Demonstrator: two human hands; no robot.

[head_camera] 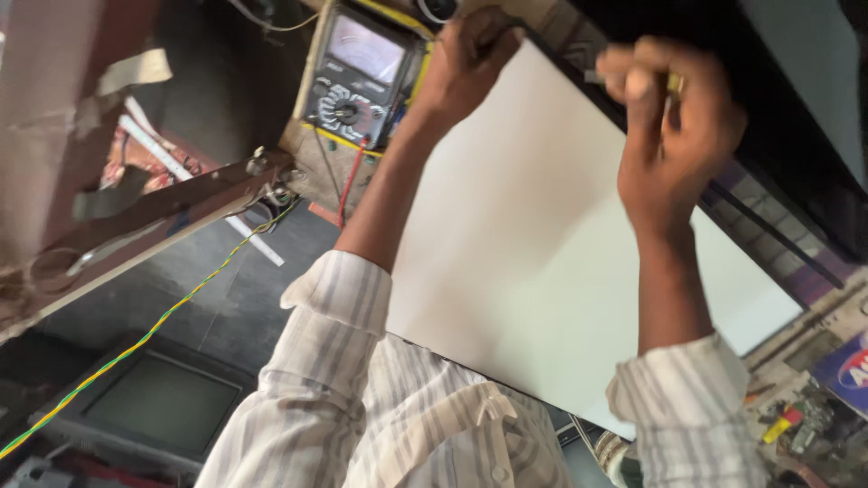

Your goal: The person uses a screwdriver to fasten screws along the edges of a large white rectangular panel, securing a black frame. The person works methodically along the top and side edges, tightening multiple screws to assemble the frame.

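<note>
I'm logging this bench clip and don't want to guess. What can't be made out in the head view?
- What the right hand pinches: motion blur, fingers cover it.
- Left hand fingertips and whatever they touch at the white panel edge: curled out of sight.
- Multimeter reading: too small, glare.
- Black frame: cut off by the picture's edge.
</note>
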